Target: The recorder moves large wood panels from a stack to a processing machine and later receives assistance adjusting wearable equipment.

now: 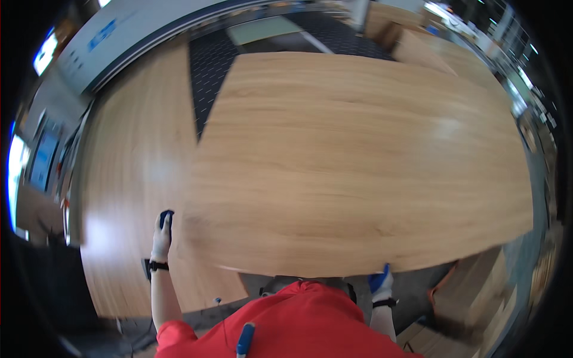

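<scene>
A large wood-grain board [352, 161] fills the middle of the view, its curved-looking near edge just in front of my body. My right hand [381, 283], in a white glove with blue on the fingers, grips that near edge; part of its fingers is hidden under the board. My left hand [162, 235], gloved alike, is beside the board's left edge with its fingers pointing forward and nothing visible in it. Whether it touches the edge I cannot tell. Under it lies a second wood-grain board [137, 149], partly covered by the large one.
A dark machine bed with white dashes [206, 77] shows between the boards, below a long grey machine beam [143, 36]. At left stands a control panel with a screen [45, 158]. Wooden pieces [471, 286] are stacked at right, and more panels [418, 51] lie far right.
</scene>
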The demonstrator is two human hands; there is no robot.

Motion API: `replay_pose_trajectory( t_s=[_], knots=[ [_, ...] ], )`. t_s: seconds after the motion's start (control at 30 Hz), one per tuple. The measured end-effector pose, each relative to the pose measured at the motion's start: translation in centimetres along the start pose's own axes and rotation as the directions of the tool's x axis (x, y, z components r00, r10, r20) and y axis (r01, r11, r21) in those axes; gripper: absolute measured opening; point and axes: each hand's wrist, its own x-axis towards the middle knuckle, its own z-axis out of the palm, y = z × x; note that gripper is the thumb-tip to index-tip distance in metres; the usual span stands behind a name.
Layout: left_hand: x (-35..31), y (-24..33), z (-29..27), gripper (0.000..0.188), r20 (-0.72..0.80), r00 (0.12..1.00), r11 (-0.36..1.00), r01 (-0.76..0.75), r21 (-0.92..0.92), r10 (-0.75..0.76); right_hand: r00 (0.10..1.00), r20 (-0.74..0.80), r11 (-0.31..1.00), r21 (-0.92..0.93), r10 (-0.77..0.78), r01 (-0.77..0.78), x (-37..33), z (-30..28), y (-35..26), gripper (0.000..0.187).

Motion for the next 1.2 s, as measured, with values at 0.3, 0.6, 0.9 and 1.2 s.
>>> replay_pose_trajectory(
  t_s=[0.3, 0.6, 0.9, 1.2],
  knots=[
    [-4.3, 9.1, 33.4, 0.040, 0.411, 0.805, 0.763, -0.566, 0.313, 0.428, 0.914, 0.334, 0.967, -0.182, 0.231, -0.178, -3.9, -2.3, -3.8, 0.036],
    [-12.8, 13.7, 58.6, 0.057, 0.283, 0.881, 0.540, -0.460, 0.705, 0.380, 0.990, 0.142, 0.982, -0.186, -0.002, 0.029, 0.2, -20.7, -20.4, 0.030],
    [-13.3, 16.8, 66.9, 0.053, 0.001, 0.944, 0.572, -0.200, 0.796, 0.329, 0.849, -0.212, 0.870, -0.219, -0.484, 0.441, 7.9, -35.8, -52.6, 0.022],
    [-14.1, 19.4, 70.1, 0.054, -0.279, 0.957, 0.620, 0.175, 0.765, 0.075, 0.490, -0.073, 0.464, -0.467, -0.869, 0.753, 23.2, -36.7, -82.3, 0.016]
  ],
)
